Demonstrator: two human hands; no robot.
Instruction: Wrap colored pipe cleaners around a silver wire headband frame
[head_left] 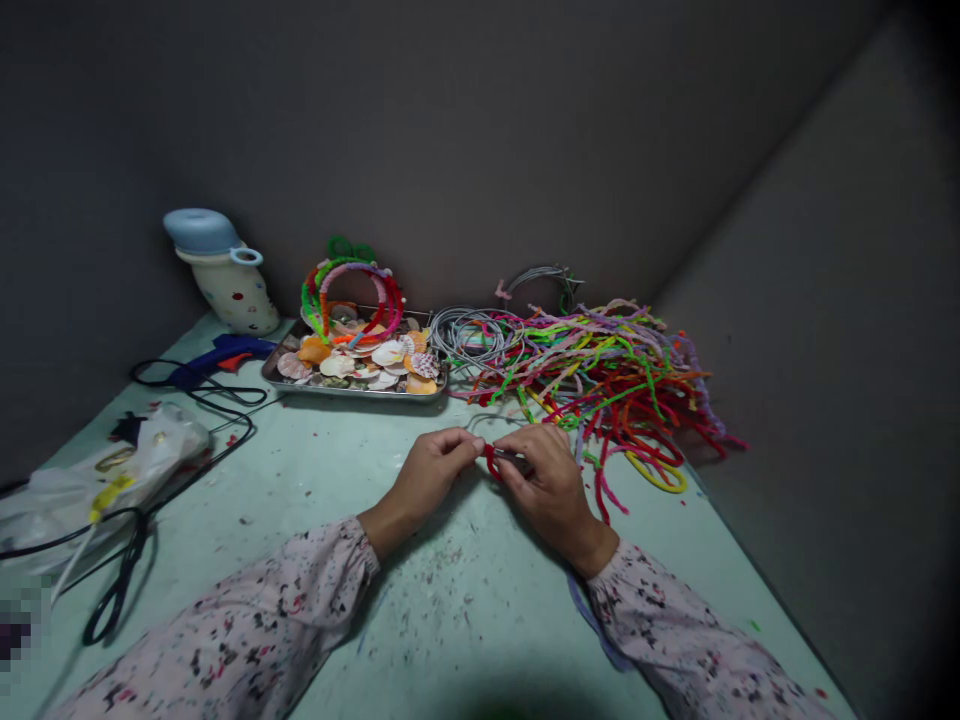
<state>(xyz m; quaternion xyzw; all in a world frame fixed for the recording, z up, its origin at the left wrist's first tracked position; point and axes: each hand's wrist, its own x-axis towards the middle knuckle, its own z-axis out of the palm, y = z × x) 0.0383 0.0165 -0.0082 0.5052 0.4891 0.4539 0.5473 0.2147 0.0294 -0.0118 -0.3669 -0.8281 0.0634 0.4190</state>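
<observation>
My left hand (pixel 433 477) and my right hand (pixel 544 488) meet at the middle of the table, fingertips pinching a short piece of red pipe cleaner (pixel 491 462). A thin grey wire (pixel 480 421) loops up from between my fingers, and a small metallic bit (pixel 510 455) shows at my right fingertips. Its exact shape is partly hidden by my fingers. Right beside my right hand lies a tangled heap of multicoloured pipe cleaners (pixel 592 385), with its red strands almost touching my knuckles.
Behind my hands stand a metal tray of seashells (pixel 352 394), a coil of grey wire (pixel 469 335) and pipe-cleaner rings (pixel 352 298). To the left are a blue glue gun (pixel 221 358), a spotted white vessel (pixel 229 285), black-handled scissors (pixel 118 585), a black cord (pixel 210 400) and a plastic bag (pixel 97 490).
</observation>
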